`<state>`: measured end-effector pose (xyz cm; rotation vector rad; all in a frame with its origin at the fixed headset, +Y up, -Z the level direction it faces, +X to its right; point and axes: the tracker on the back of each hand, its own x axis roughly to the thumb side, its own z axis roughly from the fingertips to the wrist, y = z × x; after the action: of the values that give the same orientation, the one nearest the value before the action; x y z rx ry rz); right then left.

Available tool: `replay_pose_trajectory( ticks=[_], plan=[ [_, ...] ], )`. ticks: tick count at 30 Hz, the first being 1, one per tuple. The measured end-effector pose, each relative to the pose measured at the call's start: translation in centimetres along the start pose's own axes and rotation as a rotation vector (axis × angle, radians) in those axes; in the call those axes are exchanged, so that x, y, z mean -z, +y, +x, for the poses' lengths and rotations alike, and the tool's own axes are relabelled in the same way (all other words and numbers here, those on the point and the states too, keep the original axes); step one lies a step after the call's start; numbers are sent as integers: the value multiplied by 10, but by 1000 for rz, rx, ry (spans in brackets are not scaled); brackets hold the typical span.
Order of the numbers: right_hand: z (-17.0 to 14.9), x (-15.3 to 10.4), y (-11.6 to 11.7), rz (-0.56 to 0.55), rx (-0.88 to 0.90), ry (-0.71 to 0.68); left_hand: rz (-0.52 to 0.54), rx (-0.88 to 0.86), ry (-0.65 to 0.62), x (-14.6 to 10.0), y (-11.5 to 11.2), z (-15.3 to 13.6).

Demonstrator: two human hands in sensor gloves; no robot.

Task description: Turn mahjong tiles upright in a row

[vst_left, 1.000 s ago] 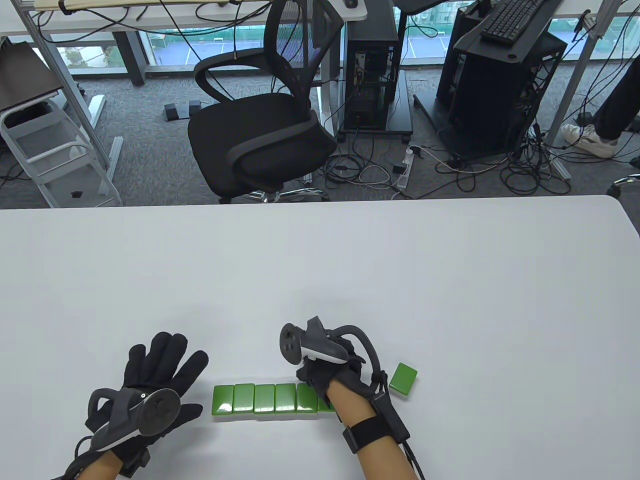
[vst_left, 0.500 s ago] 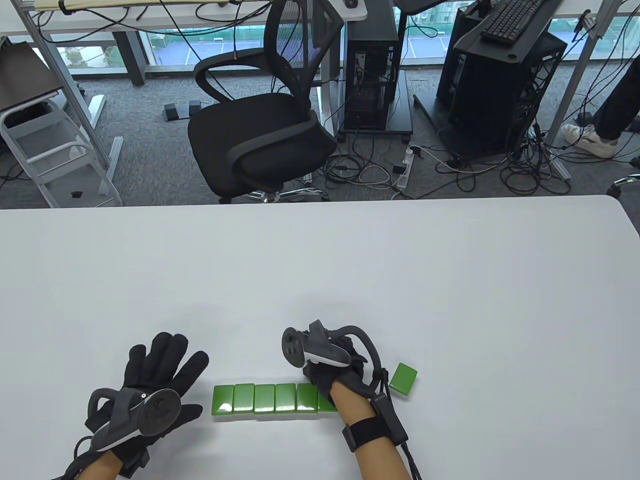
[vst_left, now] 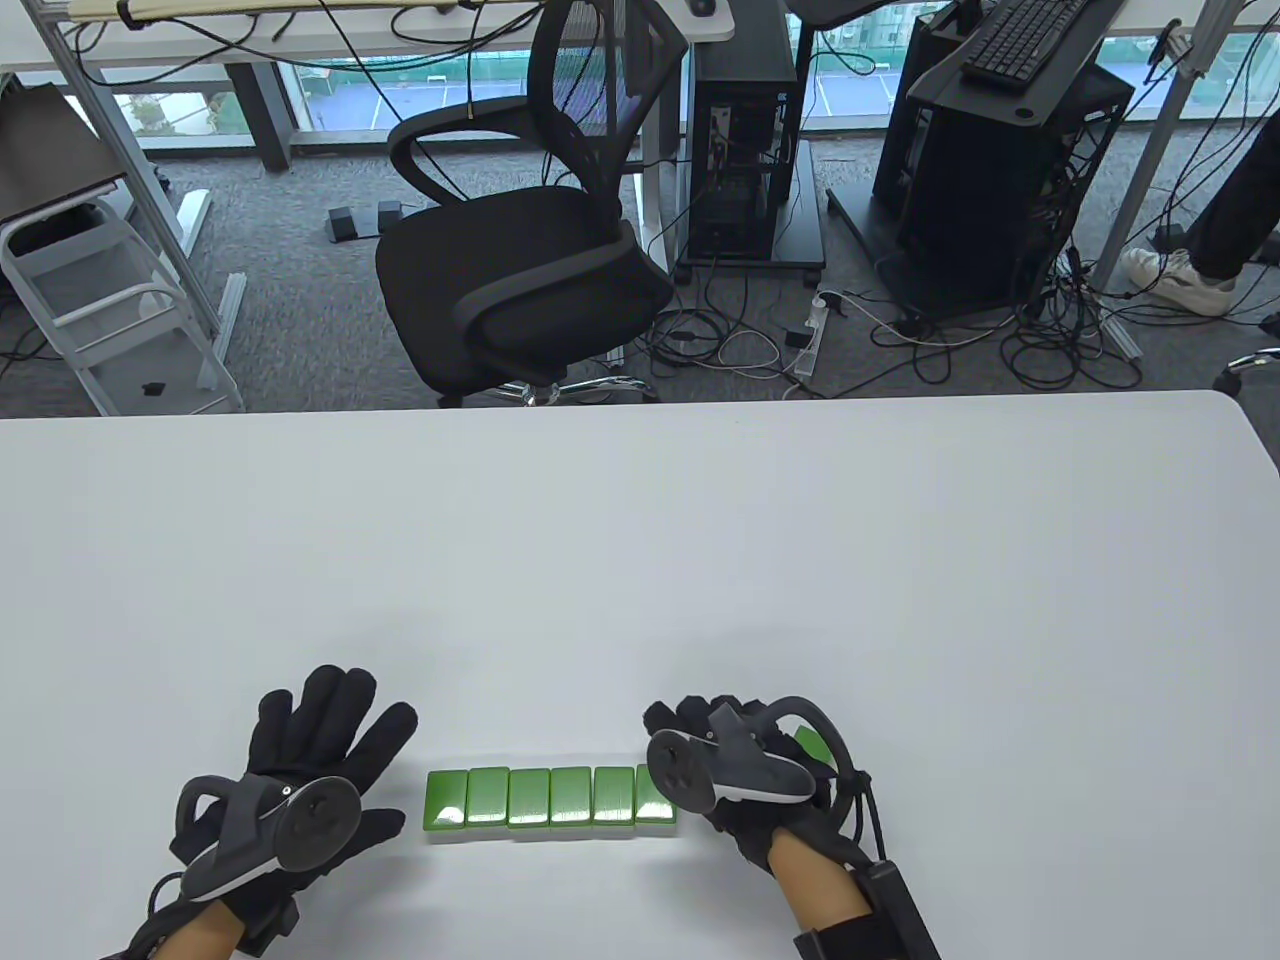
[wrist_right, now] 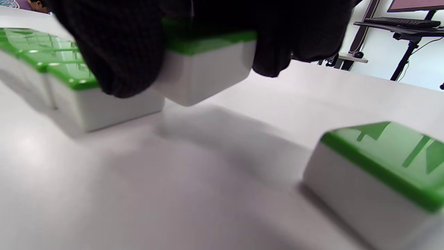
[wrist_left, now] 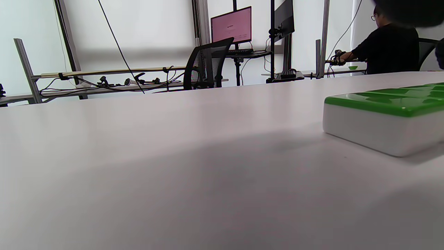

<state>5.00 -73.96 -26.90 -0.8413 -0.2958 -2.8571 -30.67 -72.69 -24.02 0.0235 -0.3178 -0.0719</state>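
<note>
Right hand (vst_left: 745, 775) pinches a green-backed mahjong tile (wrist_right: 204, 66) lifted just off the table (vst_left: 640, 560), beside the face-down row (vst_left: 550, 797); left hand (vst_left: 300, 780) flat, fingers spread, left of row

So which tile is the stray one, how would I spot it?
On the white table, a row of green tiles runs along the near edge. Past its right end, beyond the right hand and the held tile in its fingers, the stray tile lies flat, green side up. Only it sits apart, touching neither row nor hand.
</note>
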Motion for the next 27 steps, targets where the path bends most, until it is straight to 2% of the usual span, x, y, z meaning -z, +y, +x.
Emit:
replay_pose_trajectory(
  ticks=[5,11,27],
  plan=[
    [12,-8,9,7,-41,-44,4,2,2,0,0,1],
    [20,0,14,29,-21,-49,-1,5,-1,0,-1,2],
    [17,5,25,46,48,-43,-31,1,-11,1,-4,4]
  ],
)
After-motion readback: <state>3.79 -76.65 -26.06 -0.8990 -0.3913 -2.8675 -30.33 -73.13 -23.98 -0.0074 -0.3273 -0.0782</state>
